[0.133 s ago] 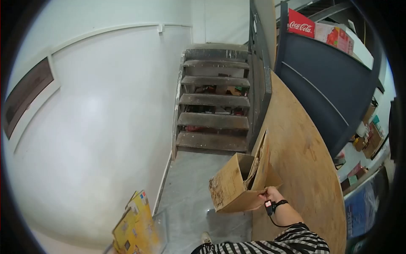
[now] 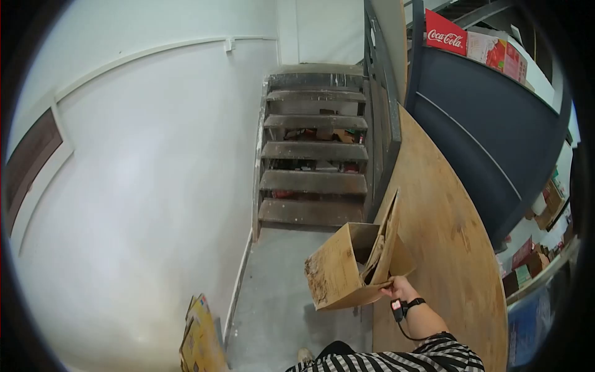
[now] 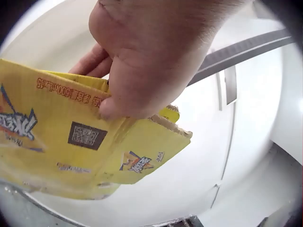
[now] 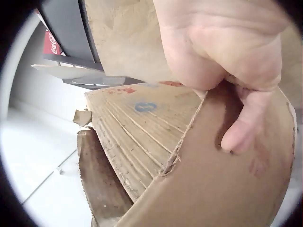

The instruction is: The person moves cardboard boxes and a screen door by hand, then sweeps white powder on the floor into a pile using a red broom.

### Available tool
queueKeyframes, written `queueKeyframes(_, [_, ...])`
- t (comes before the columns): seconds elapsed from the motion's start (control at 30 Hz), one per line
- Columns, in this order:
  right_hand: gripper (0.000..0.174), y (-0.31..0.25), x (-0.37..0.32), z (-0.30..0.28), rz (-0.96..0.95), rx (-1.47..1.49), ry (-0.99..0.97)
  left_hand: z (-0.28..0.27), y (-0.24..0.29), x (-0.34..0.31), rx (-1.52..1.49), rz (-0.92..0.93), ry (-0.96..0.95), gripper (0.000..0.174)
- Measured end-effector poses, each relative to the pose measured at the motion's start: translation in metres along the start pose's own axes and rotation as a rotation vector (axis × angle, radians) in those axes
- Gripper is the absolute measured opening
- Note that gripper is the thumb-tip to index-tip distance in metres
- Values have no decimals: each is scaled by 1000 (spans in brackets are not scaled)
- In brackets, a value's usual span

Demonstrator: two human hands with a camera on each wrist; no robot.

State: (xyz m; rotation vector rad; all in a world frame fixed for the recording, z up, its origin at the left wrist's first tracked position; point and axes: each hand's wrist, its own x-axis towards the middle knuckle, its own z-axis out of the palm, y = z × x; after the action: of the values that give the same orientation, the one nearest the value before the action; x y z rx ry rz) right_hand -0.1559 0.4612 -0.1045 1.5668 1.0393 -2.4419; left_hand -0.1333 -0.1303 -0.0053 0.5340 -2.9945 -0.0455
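Observation:
In the left wrist view my left hand grips the upper edge of a yellow printed cardboard box, thumb on the near face and fingers behind it. The box bears a QR code and looks partly flattened. In the head view this yellow box shows low at the left, with the left hand out of sight. My right hand holds a worn brown cardboard box by its near edge. Its top is open, with tall flaps and folded cardboard standing in it, and one side is torn and stained.
Ahead, a dark staircase with open risers rises from the grey floor. A white wall runs along the left. On the right are a wooden panel, a dark metal panel and a red Coca-Cola carton.
The yellow box has moved lower in the head view, and less of it shows. My right hand still holds the brown box in nearly the same place. The head view has shifted slightly.

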Motion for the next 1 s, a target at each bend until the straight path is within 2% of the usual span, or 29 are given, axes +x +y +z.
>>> queueKeyframes(0.03, [30,-6,0,7,2,-10,-40,-3,9,18,16,-23,1,46])
queueKeyframes(0.07, [28,-28,-24,11,-43,-52,11,-8,18,34,32,-48,-8,44])
queueKeyframes(0.17, [27,-89,30,20,-101,-15,-72,-6,50,77,52,-106,26,41])
queueKeyframes(0.2, [24,-101,50,35,-154,-10,-32,-8,64,92,66,-121,35,41])
queueKeyframes(0.27, [23,-115,81,48,-139,5,-78,-7,89,116,68,-142,53,41])
queueKeyframes(0.33, [21,-160,94,72,-143,20,-146,-2,117,147,23,-154,34,43])
queueKeyframes(0.4, [22,-176,129,77,-125,36,-122,-14,148,176,-70,-135,-28,46])
queueKeyframes(0.43, [23,-183,142,88,-102,54,-85,-31,170,193,-156,-109,-100,50])
queueKeyframes(0.47, [24,-193,150,94,-63,69,-107,-42,196,204,-201,-169,-42,57])
queueKeyframes(0.53, [25,-210,145,119,-85,63,-99,-71,251,235,-336,-238,-80,52])
queueKeyframes(0.57, [26,-218,147,127,-111,59,-98,-56,259,253,-331,-242,-88,52])
queueKeyframes(0.63, [26,-228,164,135,-98,41,-102,-13,274,304,-467,-173,247,30])
queueKeyframes(0.67, [26,-235,174,143,-96,24,-108,-8,289,322,-468,-172,249,30])
queueKeyframes(0.73, [23,-250,182,159,-93,54,-113,-8,332,364,-766,-48,272,27])
queueKeyframes(0.77, [21,-257,183,167,-96,86,-129,-9,356,386,-781,-32,281,27])
queueKeyframes(0.83, [23,-266,189,178,-110,89,-61,3,394,430,-1028,-3,218,25])
queueKeyframes(0.9, [27,-276,196,181,-192,29,-105,34,428,478,-955,-4,205,25])
queueKeyframes(0.97, [27,-294,190,195,-171,50,-62,43,477,509,-1449,-38,79,23])
queueKeyframes(1.0, [28,-311,169,200,-189,28,-5,40,505,517,-1474,-41,68,23])
